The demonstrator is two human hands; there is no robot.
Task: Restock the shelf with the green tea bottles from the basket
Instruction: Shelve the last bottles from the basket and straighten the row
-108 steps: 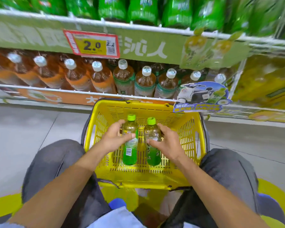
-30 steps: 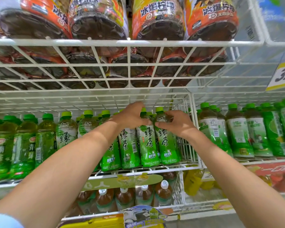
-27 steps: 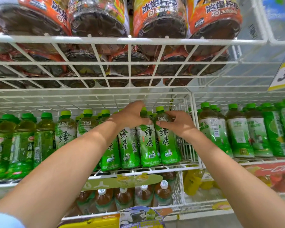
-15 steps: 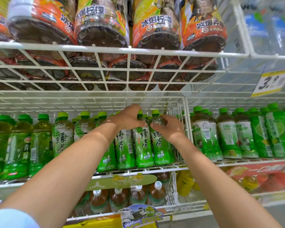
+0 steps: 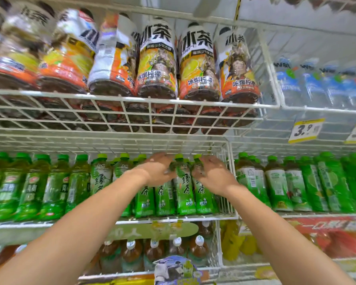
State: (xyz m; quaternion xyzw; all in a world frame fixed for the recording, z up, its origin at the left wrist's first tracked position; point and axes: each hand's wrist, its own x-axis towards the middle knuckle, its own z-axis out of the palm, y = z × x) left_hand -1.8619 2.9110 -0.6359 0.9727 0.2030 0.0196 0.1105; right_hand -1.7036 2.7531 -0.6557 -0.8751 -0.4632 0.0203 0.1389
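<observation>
Green tea bottles [image 5: 183, 192] with green caps and green labels stand in a row on the white wire shelf [image 5: 173, 218]. Both my arms reach up to that row. My left hand [image 5: 157, 171] wraps the upper part of one bottle [image 5: 164, 199], hiding its cap. My right hand [image 5: 214, 175] holds the neck of the rightmost bottle [image 5: 202, 199], next to the wire divider. Both bottles rest upright on the shelf. One more bottle stands between my hands. A yellow strip of the basket [image 5: 132, 282] shows at the bottom edge.
More green bottles [image 5: 49, 188] fill the shelf to the left, and others [image 5: 280, 186] stand past the divider. Large iced tea bottles [image 5: 156, 64] sit on the wire shelf above. Brown tea bottles [image 5: 152, 254] stand below. A yellow price tag [image 5: 305, 130] hangs at right.
The view has tilted upward, showing more of the upper shelf. My hands stay on the same two bottles in the row, which now stand on the shelf.
</observation>
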